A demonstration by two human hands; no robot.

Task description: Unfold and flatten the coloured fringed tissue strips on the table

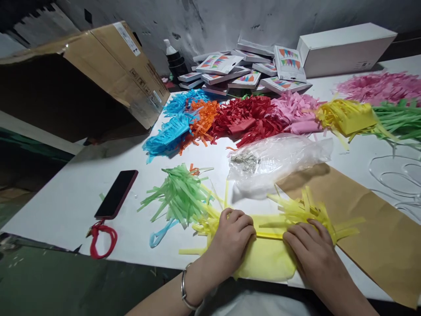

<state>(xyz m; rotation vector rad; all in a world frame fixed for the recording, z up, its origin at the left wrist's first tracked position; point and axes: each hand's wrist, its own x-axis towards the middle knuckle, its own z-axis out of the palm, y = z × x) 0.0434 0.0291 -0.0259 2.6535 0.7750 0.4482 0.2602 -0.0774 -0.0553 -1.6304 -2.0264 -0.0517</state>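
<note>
Yellow fringed tissue paper [269,259] lies at the table's front edge, its cut strips spreading out at both sides. My left hand [234,235] is closed on its left part, fingers curled over a folded band. On the right, my right hand [309,245] presses the same band with its fingers bent together over the paper. Both thumbs are hidden. Just left of the yellow paper rests a light green fringed bunch [180,193], with a blue paper loop [162,232] below it.
Behind are blue, orange, red [248,118], pink and yellow fringe bunches, a clear plastic bag [279,158] and stacked flat boxes [230,72]. A phone [116,194] and large cardboard box [112,66] are left; brown paper [371,224] and white cord [394,175] are right.
</note>
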